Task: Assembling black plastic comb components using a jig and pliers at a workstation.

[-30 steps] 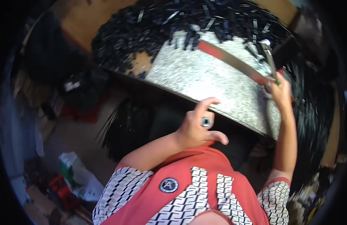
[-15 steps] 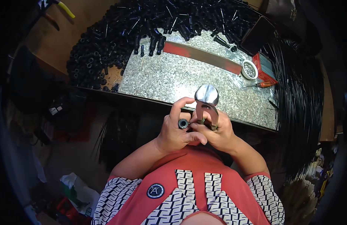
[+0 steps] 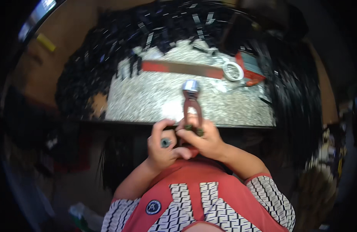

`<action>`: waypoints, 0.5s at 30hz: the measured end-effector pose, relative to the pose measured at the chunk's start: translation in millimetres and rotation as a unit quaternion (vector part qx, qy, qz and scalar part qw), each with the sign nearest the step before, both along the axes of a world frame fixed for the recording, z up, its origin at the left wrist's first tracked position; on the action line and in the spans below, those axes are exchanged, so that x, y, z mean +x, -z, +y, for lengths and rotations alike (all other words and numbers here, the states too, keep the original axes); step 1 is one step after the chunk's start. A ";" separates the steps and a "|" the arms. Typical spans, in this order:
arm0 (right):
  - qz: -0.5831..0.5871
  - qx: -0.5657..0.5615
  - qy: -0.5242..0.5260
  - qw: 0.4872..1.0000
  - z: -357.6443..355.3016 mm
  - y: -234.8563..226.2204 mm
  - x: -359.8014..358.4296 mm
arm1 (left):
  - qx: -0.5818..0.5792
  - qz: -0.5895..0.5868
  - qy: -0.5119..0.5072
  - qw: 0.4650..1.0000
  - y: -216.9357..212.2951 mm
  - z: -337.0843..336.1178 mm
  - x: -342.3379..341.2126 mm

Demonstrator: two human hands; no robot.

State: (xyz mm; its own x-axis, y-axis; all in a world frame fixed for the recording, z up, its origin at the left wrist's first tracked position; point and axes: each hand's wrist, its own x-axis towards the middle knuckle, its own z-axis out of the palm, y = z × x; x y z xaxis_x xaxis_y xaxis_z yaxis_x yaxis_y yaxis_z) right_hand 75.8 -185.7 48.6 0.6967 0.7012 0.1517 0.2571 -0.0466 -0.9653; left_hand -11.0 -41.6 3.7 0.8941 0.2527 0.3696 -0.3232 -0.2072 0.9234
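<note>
While the right hand grips upright pincers, the left hand curls alongside.

The right hand grips the brown handles of metal pincers, head pointing away over the speckled grey stone slab; the left hand pinches 1 small dark ring just beside them, at the slab's near edge; a white tape roll lies near the far right corner.

The plier handles vanish inside the right hand's fingers. What the left fingers pinch is too small to tell. Motion blurs the black pile beyond them.
</note>
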 end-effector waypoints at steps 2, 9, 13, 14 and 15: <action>0.087 0.008 0.005 0.996 0.6 3.8 2.6 | -0.046 -0.022 0.014 0.999 5.1 -5.2 1.6; 0.188 0.085 0.039 0.978 7.8 4.9 -1.8 | -0.053 -0.034 0.004 0.998 8.0 -4.8 -1.1; 0.181 0.079 0.050 0.979 7.3 3.3 1.5 | -0.058 -0.026 0.041 0.997 9.3 -4.7 -1.2; 0.205 0.092 0.047 0.973 8.8 3.6 1.1 | -0.062 -0.031 0.023 0.997 7.4 -6.8 -0.4; 0.229 0.105 0.045 0.967 9.4 3.6 1.1 | -0.066 -0.036 0.005 0.997 6.5 -8.5 0.4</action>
State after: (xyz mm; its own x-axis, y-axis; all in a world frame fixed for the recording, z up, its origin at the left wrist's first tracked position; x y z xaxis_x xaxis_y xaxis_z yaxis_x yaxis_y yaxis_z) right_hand 77.0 -176.2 45.0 0.7813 0.6219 -0.0535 -0.1946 0.1612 -0.9675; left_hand -10.6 -50.1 -2.8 0.8689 0.2941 0.3981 -0.3918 -0.0826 0.9163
